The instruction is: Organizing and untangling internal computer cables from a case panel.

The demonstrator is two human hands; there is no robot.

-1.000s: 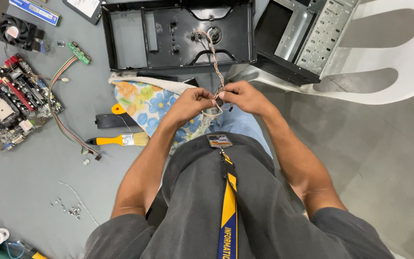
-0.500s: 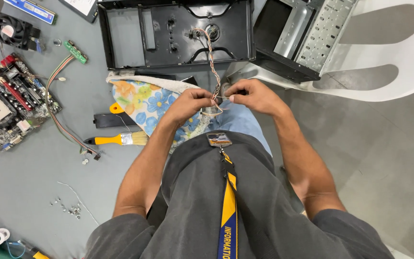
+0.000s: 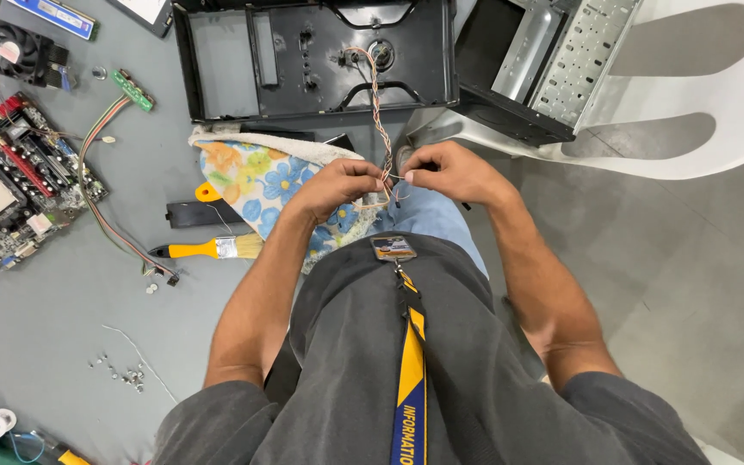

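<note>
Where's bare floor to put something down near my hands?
Bare patches: the grey floor right of the right hand, below the white chair, and between the brush and the screws. Crowded: around the motherboard, floral cloth and black case.

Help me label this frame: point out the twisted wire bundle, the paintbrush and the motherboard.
twisted wire bundle (image 3: 379, 112), head view, mid-length above the hands.
paintbrush (image 3: 193, 250), head view, yellow handle.
motherboard (image 3: 10, 185), head view, middle of the board.
</note>
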